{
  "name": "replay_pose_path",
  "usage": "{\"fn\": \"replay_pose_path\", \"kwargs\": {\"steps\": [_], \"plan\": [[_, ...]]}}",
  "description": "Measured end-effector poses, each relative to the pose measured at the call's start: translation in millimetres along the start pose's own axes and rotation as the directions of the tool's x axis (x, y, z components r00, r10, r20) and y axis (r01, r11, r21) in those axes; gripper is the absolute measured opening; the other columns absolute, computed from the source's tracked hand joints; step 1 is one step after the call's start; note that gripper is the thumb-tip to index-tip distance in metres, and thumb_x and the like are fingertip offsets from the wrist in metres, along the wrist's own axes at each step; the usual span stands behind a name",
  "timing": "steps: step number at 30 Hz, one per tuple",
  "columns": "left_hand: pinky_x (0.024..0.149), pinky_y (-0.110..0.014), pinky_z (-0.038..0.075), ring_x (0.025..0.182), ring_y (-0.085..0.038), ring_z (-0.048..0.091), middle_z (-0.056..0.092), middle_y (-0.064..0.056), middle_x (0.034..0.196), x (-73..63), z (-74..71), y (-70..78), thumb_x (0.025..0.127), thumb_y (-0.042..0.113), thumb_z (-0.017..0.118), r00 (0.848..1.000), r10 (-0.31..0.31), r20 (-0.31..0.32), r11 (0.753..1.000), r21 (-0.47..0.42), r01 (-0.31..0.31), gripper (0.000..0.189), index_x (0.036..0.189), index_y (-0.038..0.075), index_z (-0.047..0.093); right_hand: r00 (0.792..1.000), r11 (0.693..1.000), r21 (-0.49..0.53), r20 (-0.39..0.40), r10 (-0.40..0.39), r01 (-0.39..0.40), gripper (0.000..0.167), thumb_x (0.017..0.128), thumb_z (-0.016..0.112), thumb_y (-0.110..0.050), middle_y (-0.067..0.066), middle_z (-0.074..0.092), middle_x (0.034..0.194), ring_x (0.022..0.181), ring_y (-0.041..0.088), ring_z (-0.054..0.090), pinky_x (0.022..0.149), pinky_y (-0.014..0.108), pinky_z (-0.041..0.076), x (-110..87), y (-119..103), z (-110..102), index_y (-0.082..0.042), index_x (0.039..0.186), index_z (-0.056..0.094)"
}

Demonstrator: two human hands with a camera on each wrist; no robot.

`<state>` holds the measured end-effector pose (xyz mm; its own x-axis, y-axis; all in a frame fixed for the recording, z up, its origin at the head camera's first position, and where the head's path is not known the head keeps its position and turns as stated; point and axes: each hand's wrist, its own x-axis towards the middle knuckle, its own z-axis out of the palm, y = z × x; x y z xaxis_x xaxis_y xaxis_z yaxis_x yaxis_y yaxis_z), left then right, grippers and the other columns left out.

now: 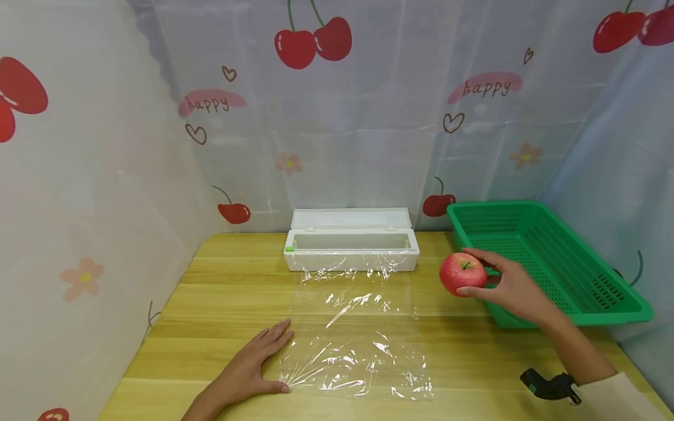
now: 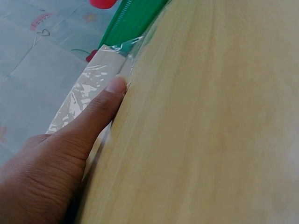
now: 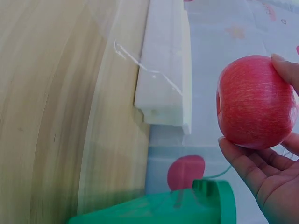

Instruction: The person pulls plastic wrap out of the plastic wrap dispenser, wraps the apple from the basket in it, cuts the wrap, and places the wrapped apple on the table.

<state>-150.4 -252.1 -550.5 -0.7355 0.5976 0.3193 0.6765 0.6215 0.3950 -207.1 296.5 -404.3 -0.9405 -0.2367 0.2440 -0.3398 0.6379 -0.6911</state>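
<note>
A red apple (image 1: 459, 276) is held between the thumb and fingers of my right hand (image 1: 513, 287), raised near the left rim of a green basket. In the right wrist view the same apple (image 3: 254, 102) fills the space between thumb and fingers. My left hand (image 1: 247, 365) rests on the table with its fingers spread, the thumb tip touching the near left corner of a sheet of clear cling film (image 1: 358, 351). That sheet runs over the front of a white cling film dispenser (image 1: 351, 261), whose lid stands up at the back.
The green plastic basket (image 1: 574, 318) stands at the right of the wooden table (image 1: 221, 304). A cherry-printed curtain (image 1: 363, 117) hangs behind the table and along its sides. The dispenser carries a small green piece (image 1: 289, 249) at its left end.
</note>
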Motion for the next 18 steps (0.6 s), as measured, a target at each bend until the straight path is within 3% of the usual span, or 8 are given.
{"fn": "replay_pose_path", "kwargs": {"steps": [10, 18], "plan": [[0.123, -0.021, 0.008, 0.146, -0.033, 0.037, 0.033, -0.013, 0.163, 1.0, -1.3, 0.5, 0.076, 0.068, 0.076, 1.0, -0.006, 0.007, 1.0, 0.005, 0.006, 0.104, 0.154, 0.008, 0.043, 0.999, 0.997, 0.062, -0.01, -0.05, 0.051, 0.072, 0.079, 0.09, -0.022, 0.008, 0.058, 0.131, 0.108, 0.022, 0.057, 0.075, 0.028, 0.06, 2.3, -13, 17, -0.01, 0.139, 0.052], [0.123, -0.021, 0.008, 0.145, -0.035, 0.037, 0.033, -0.013, 0.162, 1.4, -0.4, 1.3, 0.076, 0.067, 0.077, 1.0, 0.002, -0.004, 1.0, -0.006, -0.002, 0.103, 0.154, 0.008, 0.044, 0.998, 0.992, 0.108, 0.017, -0.065, 0.063, 0.073, 0.077, 0.091, -0.023, 0.009, 0.06, 0.133, 0.109, 0.028, 0.059, 0.082, 0.023, 0.058, 7.2, -22, 34, -0.01, 0.14, 0.055]]}}
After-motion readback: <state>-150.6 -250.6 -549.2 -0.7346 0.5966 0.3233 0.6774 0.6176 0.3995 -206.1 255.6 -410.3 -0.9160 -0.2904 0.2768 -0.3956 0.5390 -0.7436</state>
